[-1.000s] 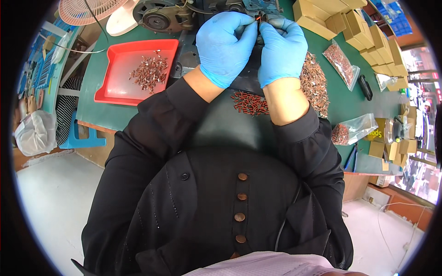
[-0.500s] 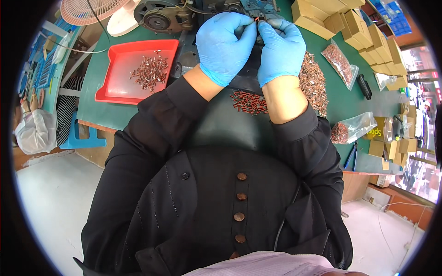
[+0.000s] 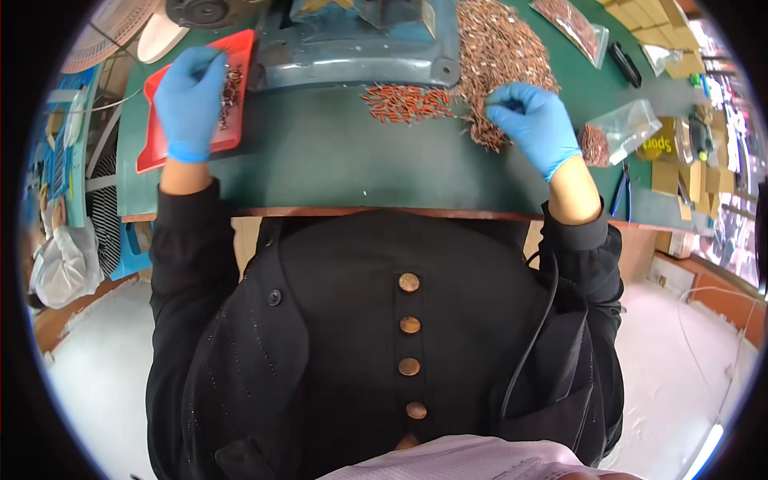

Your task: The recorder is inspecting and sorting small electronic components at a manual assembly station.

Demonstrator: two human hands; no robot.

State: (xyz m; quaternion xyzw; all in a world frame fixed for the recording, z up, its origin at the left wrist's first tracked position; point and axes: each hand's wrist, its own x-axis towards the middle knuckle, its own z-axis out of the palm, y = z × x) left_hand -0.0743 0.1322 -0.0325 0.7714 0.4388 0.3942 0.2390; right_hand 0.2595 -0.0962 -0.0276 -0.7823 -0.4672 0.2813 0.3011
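My left hand (image 3: 190, 104), in a blue glove, hangs over the red tray (image 3: 150, 152) with its fingers curled together. Inside the tray, partly behind that hand, lie small dark and silvery metal pieces (image 3: 230, 96). My right hand (image 3: 534, 124), gloved the same way, is at the right side of a large heap of thin copper-coloured pieces (image 3: 500, 48). Its thumb and fingertips come together near the heap. What either hand pinches, if anything, is too small or hidden to make out. A smaller pile of reddish pieces (image 3: 408, 104) lies left of the heap.
A blue-grey machine base (image 3: 352, 68) stands mid-table at the back. On the right are a clear bag of reddish pieces (image 3: 596, 144), blue-handled pliers (image 3: 622, 192), a black tool (image 3: 624, 64) and cardboard boxes (image 3: 664, 32). A fan (image 3: 104, 32) stands at the far left.
My hands were together at the machine, holding a tiny piece. They have parted, the left to the red tray, the right to the copper-coloured heap. The view has shifted too.
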